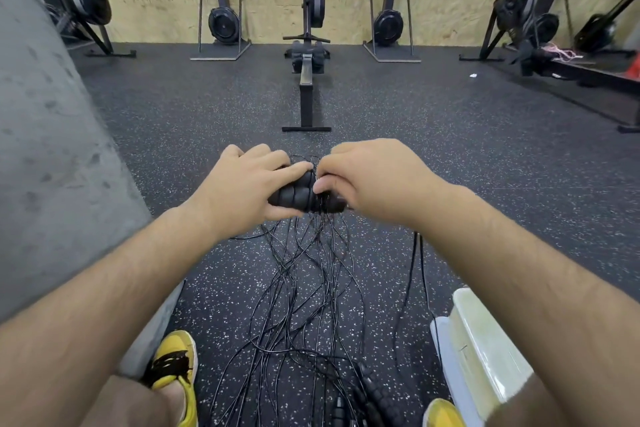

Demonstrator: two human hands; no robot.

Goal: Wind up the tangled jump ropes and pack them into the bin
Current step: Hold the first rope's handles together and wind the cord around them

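Both hands are raised in front of me over the floor. My left hand [247, 184] grips black ribbed jump-rope handles [300, 199] held crosswise. My right hand [372, 177] pinches thin black cord at the handles' right end. A tangle of thin black ropes [304, 288] hangs from the handles down to the speckled floor between my feet. More black ribbed handles [375, 395] lie on the floor near my right shoe. The pale green bin [485, 343] stands at the lower right, its inside hidden.
A rowing machine [306, 55] lies straight ahead. Several black exercise machines [221, 17] line the plywood wall. A grey concrete block [52, 149] rises at my left. My yellow shoes [175, 364] stand on the black rubber floor [207, 107].
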